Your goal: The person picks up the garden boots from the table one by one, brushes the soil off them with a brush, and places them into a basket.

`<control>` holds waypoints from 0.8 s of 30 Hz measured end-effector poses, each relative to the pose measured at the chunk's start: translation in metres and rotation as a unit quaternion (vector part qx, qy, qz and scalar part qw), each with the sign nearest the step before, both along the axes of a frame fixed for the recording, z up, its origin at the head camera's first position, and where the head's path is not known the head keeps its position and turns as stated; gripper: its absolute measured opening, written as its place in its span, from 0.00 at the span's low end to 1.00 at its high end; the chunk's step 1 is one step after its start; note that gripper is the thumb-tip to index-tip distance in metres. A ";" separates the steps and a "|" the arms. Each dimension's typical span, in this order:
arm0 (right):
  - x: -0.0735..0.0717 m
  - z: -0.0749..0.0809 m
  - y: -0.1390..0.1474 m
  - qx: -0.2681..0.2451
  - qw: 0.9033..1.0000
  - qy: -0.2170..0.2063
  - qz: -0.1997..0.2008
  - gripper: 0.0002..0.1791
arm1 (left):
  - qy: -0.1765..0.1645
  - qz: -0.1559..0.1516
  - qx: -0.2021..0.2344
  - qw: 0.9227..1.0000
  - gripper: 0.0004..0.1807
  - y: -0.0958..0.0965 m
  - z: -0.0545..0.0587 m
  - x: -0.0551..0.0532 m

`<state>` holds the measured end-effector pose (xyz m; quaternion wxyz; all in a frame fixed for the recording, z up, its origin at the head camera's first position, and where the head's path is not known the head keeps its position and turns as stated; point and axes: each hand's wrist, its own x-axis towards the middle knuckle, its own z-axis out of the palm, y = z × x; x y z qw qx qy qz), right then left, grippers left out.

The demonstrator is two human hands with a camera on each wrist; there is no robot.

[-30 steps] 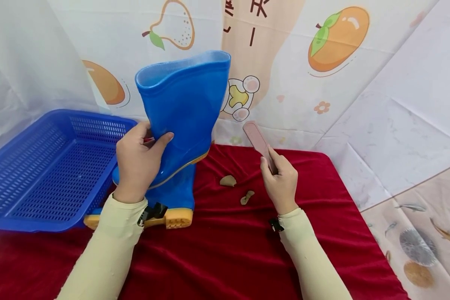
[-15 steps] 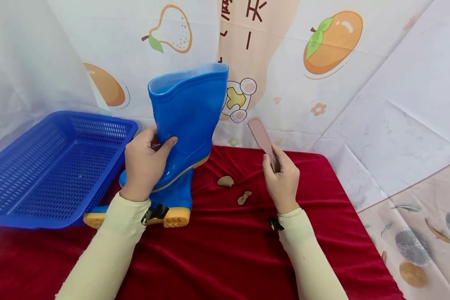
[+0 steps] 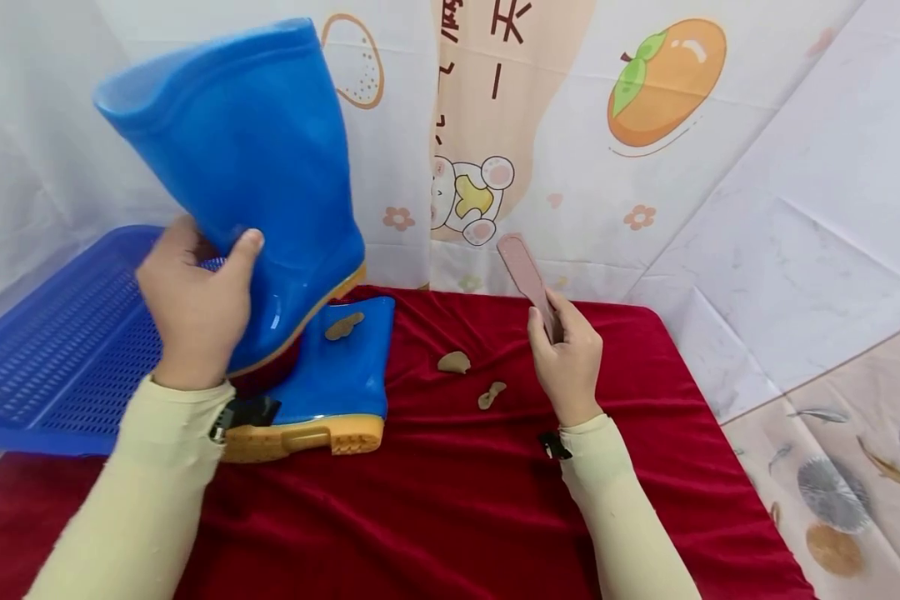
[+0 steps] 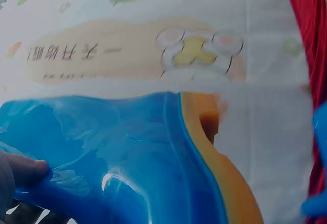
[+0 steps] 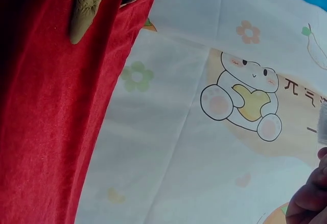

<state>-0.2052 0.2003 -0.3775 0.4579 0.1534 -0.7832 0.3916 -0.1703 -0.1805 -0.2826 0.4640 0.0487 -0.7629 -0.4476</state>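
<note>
My left hand point(image 3: 198, 304) grips a blue rain boot point(image 3: 270, 150) around its shaft, thumb on the near side. The boot is raised and tilted, its opening up and to the left, its yellow-edged sole point(image 4: 196, 127) angled down. Beneath it a second blue boot point(image 3: 345, 375) lies on its side, sole facing me, with a brown clay-like lump point(image 3: 343, 326) on its shaft. In my right hand point(image 3: 570, 358) is a pink brush point(image 3: 521, 265), held by the handle with its head pointing up, away from both boots. Whitish bristles point(image 5: 323, 127) show at the right wrist view's edge.
A blue mesh basket point(image 3: 37, 333) stands at the left, partly behind my left hand and the raised boot. Two brown lumps, one flat point(image 3: 454, 362) and one narrow point(image 3: 491, 395), lie on the red cloth point(image 3: 450, 500). A printed curtain point(image 3: 570, 200) hangs behind the table.
My left hand has carried the boot left and up, toward the basket, uncovering the second boot's shaft and the lump on it. The right hand and brush have barely moved.
</note>
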 end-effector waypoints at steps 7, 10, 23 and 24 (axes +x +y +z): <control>0.000 0.000 0.001 -0.005 1.000 0.001 0.000 0.15 | -0.092 0.044 0.020 0.995 0.15 -0.051 0.017 -0.002; 0.000 0.001 0.001 -0.005 1.000 0.001 0.000 0.14 | -0.152 0.062 0.039 0.986 0.21 -0.072 0.020 -0.002; -0.002 -0.001 0.002 0.015 1.000 -0.014 -0.005 0.14 | -0.317 0.069 0.056 0.944 0.37 -0.142 -0.004 -0.018; -0.002 -0.001 0.001 0.016 1.000 -0.015 -0.003 0.14 | -0.327 0.063 0.056 0.941 0.37 -0.146 -0.008 -0.020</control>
